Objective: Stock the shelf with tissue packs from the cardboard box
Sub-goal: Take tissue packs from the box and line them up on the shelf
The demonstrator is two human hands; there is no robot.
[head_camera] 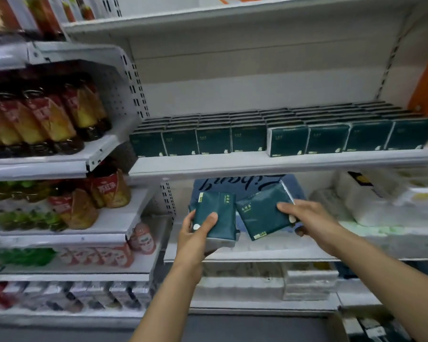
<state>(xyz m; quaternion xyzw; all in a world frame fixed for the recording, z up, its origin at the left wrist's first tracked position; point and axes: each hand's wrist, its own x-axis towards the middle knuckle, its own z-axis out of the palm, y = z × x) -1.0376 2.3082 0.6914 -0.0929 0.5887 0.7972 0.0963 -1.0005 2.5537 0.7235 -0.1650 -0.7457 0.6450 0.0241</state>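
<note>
Both forearms reach forward and up. The left hand [200, 227] grips one tissue pack [214, 214] upright, thumb across its face; the right hand [304, 219] clamps a tilted second pack [265, 213] just beside it. The packs look light, soft and film-slick, so pinching across the faces near an edge should suit them. Above and beyond the hands, the shelf [257, 164] carries a row of stocked packs [287, 139].

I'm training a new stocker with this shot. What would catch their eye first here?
Two dark green tissue packs held up mid-frame: the left hand grips one pack, the right hand grips a tilted one. Just above, the white shelf already carries a full row of matching green packs. To the left stand tilted rows of red-and-yellow drink bottles.
</note>
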